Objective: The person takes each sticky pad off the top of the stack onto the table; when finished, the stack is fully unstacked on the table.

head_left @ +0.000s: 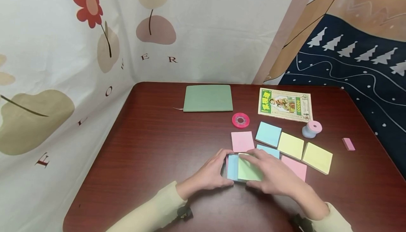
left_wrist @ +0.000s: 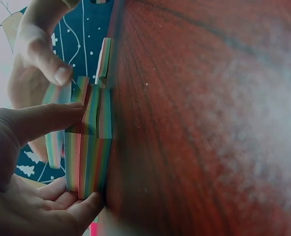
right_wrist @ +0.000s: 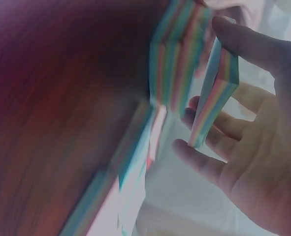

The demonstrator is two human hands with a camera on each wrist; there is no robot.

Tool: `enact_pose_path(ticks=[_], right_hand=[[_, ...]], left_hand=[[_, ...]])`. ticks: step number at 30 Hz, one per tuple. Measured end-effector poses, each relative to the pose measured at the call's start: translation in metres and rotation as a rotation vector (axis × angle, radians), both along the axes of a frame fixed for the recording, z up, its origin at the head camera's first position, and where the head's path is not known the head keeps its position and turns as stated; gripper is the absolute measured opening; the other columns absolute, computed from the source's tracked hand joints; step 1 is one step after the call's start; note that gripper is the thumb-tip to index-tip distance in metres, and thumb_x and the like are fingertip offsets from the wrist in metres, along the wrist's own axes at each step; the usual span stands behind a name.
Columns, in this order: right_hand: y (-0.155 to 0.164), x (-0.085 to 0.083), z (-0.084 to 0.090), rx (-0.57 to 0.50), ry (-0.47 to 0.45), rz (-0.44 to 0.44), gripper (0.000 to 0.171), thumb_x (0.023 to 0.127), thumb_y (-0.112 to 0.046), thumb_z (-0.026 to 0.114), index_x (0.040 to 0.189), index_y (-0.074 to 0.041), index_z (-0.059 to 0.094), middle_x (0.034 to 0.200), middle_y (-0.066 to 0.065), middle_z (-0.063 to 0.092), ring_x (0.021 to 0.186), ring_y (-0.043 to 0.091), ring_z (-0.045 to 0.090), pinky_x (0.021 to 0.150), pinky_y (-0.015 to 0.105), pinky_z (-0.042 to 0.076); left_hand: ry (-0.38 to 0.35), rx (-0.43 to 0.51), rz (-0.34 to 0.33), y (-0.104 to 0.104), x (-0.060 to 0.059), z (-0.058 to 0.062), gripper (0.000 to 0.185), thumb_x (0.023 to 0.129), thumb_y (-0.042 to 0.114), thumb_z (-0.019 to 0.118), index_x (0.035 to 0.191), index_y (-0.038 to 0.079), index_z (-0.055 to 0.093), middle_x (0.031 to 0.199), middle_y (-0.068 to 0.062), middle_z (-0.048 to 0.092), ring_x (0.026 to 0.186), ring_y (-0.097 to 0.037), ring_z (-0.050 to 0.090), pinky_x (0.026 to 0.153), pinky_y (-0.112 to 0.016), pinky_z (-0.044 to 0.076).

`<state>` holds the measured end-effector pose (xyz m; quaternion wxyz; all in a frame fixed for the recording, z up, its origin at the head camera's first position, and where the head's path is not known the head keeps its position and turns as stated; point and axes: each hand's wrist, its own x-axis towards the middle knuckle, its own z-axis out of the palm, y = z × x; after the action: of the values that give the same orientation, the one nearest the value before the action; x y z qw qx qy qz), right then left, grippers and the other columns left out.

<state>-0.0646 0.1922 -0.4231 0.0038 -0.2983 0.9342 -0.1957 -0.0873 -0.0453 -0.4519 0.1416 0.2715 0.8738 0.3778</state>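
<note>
Head view, low centre: left hand (head_left: 211, 174) curls round a small stack (head_left: 233, 167) of square pads while right hand (head_left: 273, 175) pinches a green pad (head_left: 248, 170) onto it. Six more paper pads sit upper right: two pink, two blue, two yellow.

- The right hand (right_wrist: 256, 147) fills the right side of the view, palm facing the camera, fingers spread and slightly bent.
- Its fingers hold a thin pad of sticky notes (right_wrist: 214, 96) edge-on; the pad's side shows stripes of several pale colours.
- One fingertip rests on the pad's upper end, and other fingers (right_wrist: 199, 160) touch its lower end.
- Just to the left stands a thicker stack of sticky notes (right_wrist: 177, 64), also striped along its side, against the table.
- The dark red-brown table (right_wrist: 61, 98) covers the left half of the view.
- Below the stack, more paper edges (right_wrist: 135, 162) appear, too blurred to make out.
</note>
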Motion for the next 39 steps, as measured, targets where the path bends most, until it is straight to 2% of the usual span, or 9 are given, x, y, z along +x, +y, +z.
enact_pose_path(ticks=[7,9,12,15,17,24,28,35,39], right_hand=[[0.061,0.027,0.005,-0.056,0.013,-0.194,0.075,0.070,-0.037,0.088,0.137,-0.024,0.057,0.130,-0.005,0.052,0.107,0.013,0.050,0.080,0.038,0.048],[0.080,0.036,0.005,-0.048,0.004,-0.264,0.075,0.069,-0.036,0.089,0.136,-0.023,0.057,0.130,-0.003,0.052,0.106,0.015,0.048,0.078,0.038,0.048],[0.106,0.048,0.002,-0.027,0.009,-0.352,0.078,0.065,-0.036,0.091,0.134,-0.021,0.058,0.128,0.001,0.054,0.105,0.018,0.046,0.075,0.032,0.045],[0.126,0.058,-0.002,-0.012,0.021,-0.406,0.080,0.060,-0.035,0.093,0.132,-0.017,0.060,0.124,0.005,0.056,0.103,0.021,0.046,0.073,0.029,0.042],[0.135,0.064,-0.006,0.010,0.014,-0.431,0.082,0.057,-0.035,0.094,0.130,-0.015,0.060,0.122,0.007,0.057,0.101,0.023,0.046,0.070,0.032,0.042],[0.149,0.070,-0.012,0.123,-0.213,-0.510,0.086,0.059,-0.040,0.091,0.132,-0.010,0.058,0.124,0.021,0.054,0.101,0.035,0.046,0.066,0.045,0.044],[0.151,0.069,-0.013,0.151,-0.265,-0.526,0.087,0.061,-0.043,0.089,0.134,-0.009,0.055,0.127,0.024,0.051,0.103,0.037,0.044,0.065,0.049,0.045],[0.149,0.073,-0.019,0.130,-0.234,-0.521,0.084,0.065,-0.042,0.088,0.138,-0.016,0.054,0.132,0.021,0.049,0.107,0.036,0.043,0.062,0.048,0.044],[0.149,0.073,-0.016,0.155,-0.241,-0.532,0.084,0.066,-0.045,0.087,0.137,-0.015,0.054,0.132,0.023,0.048,0.107,0.037,0.044,0.063,0.048,0.045]], left_hand=[[0.003,-0.017,0.005,0.002,0.001,0.000,0.088,0.068,0.020,0.089,0.142,0.011,0.041,0.124,0.002,0.049,0.107,-0.014,0.050,0.097,-0.036,0.044],[0.003,-0.019,0.006,0.002,0.001,0.000,0.088,0.069,0.020,0.089,0.142,0.011,0.040,0.125,0.001,0.049,0.108,-0.014,0.050,0.098,-0.037,0.044],[0.002,-0.017,0.008,0.002,0.001,0.000,0.088,0.070,0.020,0.088,0.142,0.011,0.040,0.126,0.001,0.049,0.109,-0.015,0.050,0.099,-0.037,0.043],[-0.003,-0.017,0.011,0.002,0.001,0.001,0.087,0.070,0.020,0.088,0.142,0.011,0.040,0.126,0.001,0.049,0.109,-0.015,0.050,0.098,-0.038,0.044],[-0.006,-0.018,0.012,0.002,0.002,0.000,0.087,0.070,0.020,0.088,0.142,0.011,0.040,0.126,0.001,0.049,0.109,-0.015,0.050,0.098,-0.038,0.044],[-0.003,-0.019,0.015,0.002,0.002,-0.001,0.086,0.071,0.021,0.088,0.142,0.011,0.040,0.128,0.001,0.049,0.110,-0.015,0.050,0.099,-0.038,0.044],[0.001,-0.024,0.013,0.002,0.002,-0.001,0.086,0.071,0.022,0.088,0.142,0.011,0.040,0.128,0.000,0.049,0.110,-0.015,0.050,0.099,-0.038,0.044],[-0.006,-0.026,0.011,0.001,0.002,0.001,0.086,0.071,0.021,0.088,0.142,0.011,0.040,0.126,0.001,0.049,0.109,-0.015,0.050,0.098,-0.038,0.044],[-0.007,-0.026,0.009,0.001,0.002,0.001,0.086,0.071,0.021,0.088,0.142,0.011,0.040,0.126,0.001,0.049,0.108,-0.014,0.050,0.098,-0.037,0.044]])
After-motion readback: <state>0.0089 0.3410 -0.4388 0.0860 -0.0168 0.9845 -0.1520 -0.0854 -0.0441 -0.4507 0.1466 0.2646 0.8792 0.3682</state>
